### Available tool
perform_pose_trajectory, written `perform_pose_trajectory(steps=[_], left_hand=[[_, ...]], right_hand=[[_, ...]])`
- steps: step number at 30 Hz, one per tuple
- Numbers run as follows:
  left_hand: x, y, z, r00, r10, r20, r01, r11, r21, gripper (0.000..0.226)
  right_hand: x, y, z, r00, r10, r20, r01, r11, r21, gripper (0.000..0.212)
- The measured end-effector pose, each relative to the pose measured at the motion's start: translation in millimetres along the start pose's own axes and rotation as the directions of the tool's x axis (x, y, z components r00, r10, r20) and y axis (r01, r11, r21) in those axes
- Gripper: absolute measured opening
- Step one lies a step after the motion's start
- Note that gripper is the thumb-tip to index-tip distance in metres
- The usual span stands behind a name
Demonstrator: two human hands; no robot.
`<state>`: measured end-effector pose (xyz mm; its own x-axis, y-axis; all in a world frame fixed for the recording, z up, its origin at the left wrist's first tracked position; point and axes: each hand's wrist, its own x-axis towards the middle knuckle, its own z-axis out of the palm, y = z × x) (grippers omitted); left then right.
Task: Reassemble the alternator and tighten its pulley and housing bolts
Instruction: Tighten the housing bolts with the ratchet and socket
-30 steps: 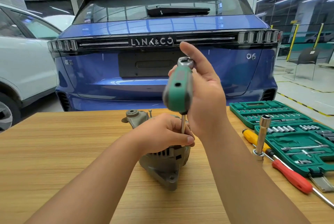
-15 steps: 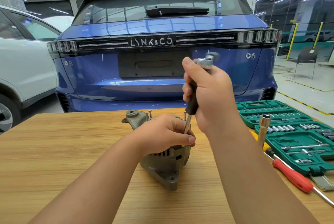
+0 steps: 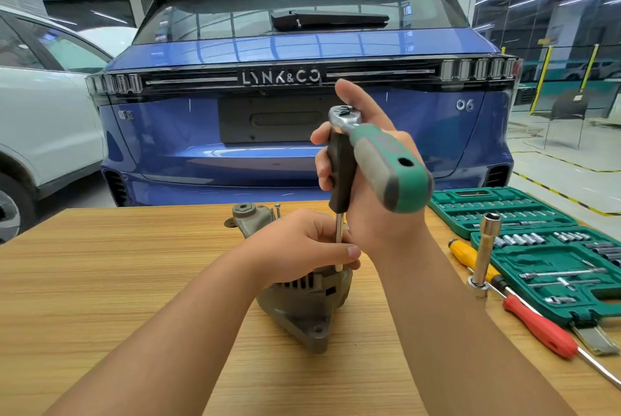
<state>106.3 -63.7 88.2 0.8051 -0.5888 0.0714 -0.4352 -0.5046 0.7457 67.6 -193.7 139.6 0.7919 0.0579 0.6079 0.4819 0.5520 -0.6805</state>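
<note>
One alternator (image 3: pixel 304 301), one ratchet (image 3: pixel 379 160), two screwdrivers (image 3: pixel 537 328), one socket set (image 3: pixel 524 214), two cars (image 3: pixel 302 119), two hands (image 3: pixel 302 244)

Bright overhead strip lighting (edges bowed), sharp focus.

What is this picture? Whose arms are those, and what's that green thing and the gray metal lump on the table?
The camera sits on a person's head, so you see their own two arms, as if you were them. They work at a wooden table behind a blue car.

The gray lump is an alternator, a car part that makes electricity. The left hand grips its top to keep it steady. The right hand holds a ratchet, a tool with a green and gray handle that turns bolts. A thin metal rod goes down from it into the alternator.

On the right lie a green tool case full of small bits, a yellow screwdriver, a red screwdriver, and a tall silver socket standing upright.
</note>
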Motion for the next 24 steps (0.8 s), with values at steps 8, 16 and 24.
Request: perform_pose_trajectory(steps=[8, 16, 24], left_hand=[[0, 1, 0, 0.999, -0.039, 0.01, 0.039, 0.999, -0.008, 0.013], [1, 2, 2, 0.999, -0.047, 0.005, 0.046, 0.996, 0.072, 0.018], [-4, 2, 1, 1.0, 0.01, -0.005, -0.01, 1.0, 0.022, 0.038]], right_hand=[[2, 2, -1, 0.994, -0.009, -0.11, -0.006, 0.99, -0.139, 0.043], [7, 3, -12, 0.981, -0.029, -0.194, -0.004, 0.985, -0.171, 0.018], [0, 9, 2, 0.985, -0.174, 0.016, 0.173, 0.953, -0.247, 0.037]])
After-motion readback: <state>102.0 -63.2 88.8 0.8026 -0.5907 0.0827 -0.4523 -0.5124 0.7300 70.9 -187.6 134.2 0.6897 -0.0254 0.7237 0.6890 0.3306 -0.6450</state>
